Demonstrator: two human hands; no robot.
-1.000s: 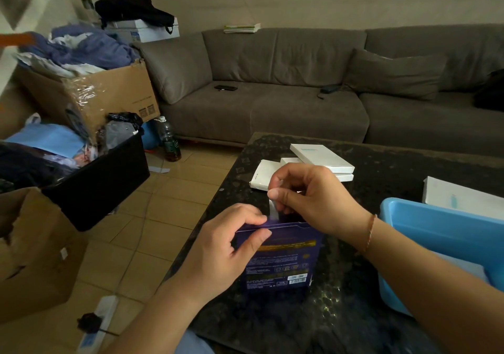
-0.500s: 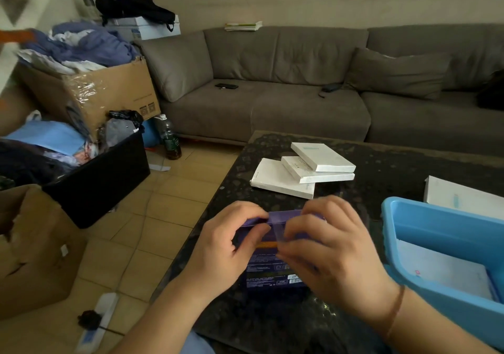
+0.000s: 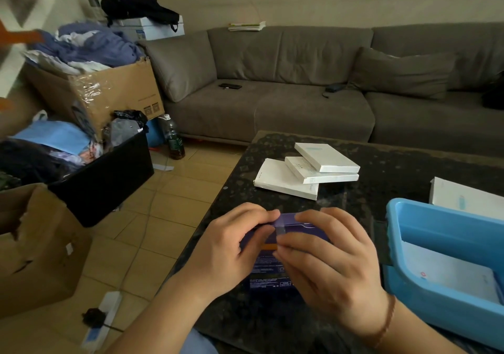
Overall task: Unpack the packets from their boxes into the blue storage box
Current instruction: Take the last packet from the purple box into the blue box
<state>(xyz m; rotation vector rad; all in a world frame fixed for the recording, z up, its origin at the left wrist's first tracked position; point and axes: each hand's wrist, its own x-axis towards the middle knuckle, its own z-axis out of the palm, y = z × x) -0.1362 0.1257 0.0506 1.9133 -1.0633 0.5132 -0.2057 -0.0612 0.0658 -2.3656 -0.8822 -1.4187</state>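
A dark purple box (image 3: 268,269) stands on the black stone table (image 3: 381,168), held between both hands. My left hand (image 3: 231,247) grips its left side, thumb on the top edge. My right hand (image 3: 330,261) grips the right side and its thumb presses a clear tape strip (image 3: 280,229) at the top flap. The blue storage box (image 3: 425,217) sits at the right with a white packet (image 3: 447,269) lying inside. Three white boxes (image 3: 308,172) lie stacked beyond the hands. Another white box (image 3: 463,198) lies behind the blue box.
A grey sofa (image 3: 300,86) runs along the far side of the table. On the tiled floor at the left are cardboard boxes (image 3: 38,247), a black bin (image 3: 103,179) full of clothes and a bottle (image 3: 173,138).
My right hand came down from above the purple box's top, where it pinched the tape, and now wraps the box's right side. The view tilted, uncovering the white boxes behind.
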